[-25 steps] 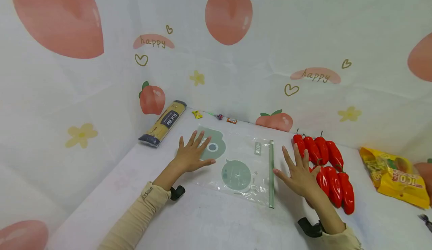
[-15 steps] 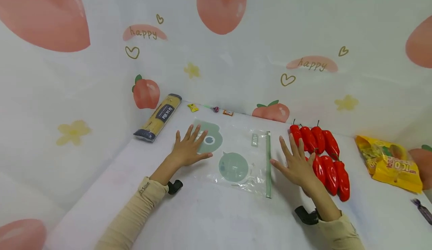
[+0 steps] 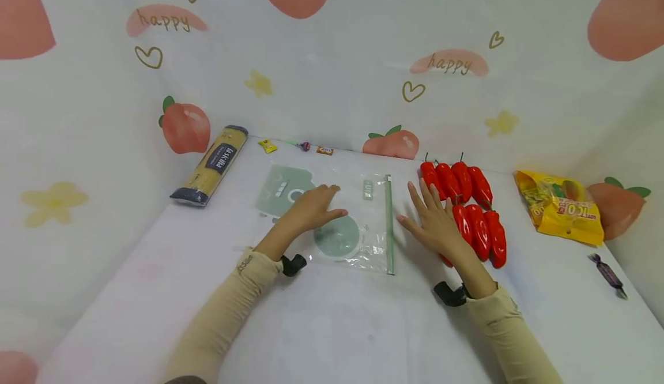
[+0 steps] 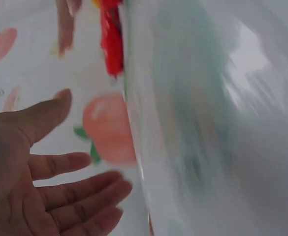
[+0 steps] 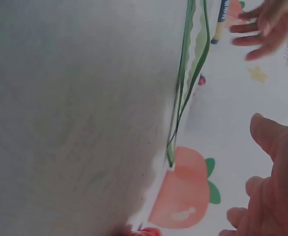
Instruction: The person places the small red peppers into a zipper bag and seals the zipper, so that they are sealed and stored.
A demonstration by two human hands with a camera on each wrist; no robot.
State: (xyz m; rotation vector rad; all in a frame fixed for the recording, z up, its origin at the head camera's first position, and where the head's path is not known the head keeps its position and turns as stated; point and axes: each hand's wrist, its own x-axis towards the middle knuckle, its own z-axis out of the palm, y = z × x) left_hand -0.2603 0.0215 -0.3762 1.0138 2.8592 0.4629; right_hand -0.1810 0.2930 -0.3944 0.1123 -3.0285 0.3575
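Note:
A clear zip bag (image 3: pixel 373 231) with green printed shapes lies flat on the table, its green zip strip (image 3: pixel 389 225) on the right side. My left hand (image 3: pixel 308 208) hovers over the bag, fingers extended and holding nothing; the left wrist view shows the hand apart from the bag. My right hand (image 3: pixel 436 222) is just right of the strip, fingers spread and holding nothing. Red peppers (image 3: pixel 474 225) lie beside and partly behind the right hand. In the right wrist view the two green edges (image 5: pixel 198 64) of the bag's mouth stand slightly apart.
A spaghetti pack (image 3: pixel 211 165) lies at the back left. Along the back are a yellow candy (image 3: pixel 267 146), a lollipop (image 3: pixel 305 146) and a small brown-wrapped candy (image 3: pixel 325 150). A yellow snack bag (image 3: pixel 562 208) and a dark wrapped candy (image 3: pixel 608 275) sit at right.
My left hand has moved right and lifted from the green shape at the bag's left to over its middle. The right hand keeps its place beside the strip. The head view has shifted.

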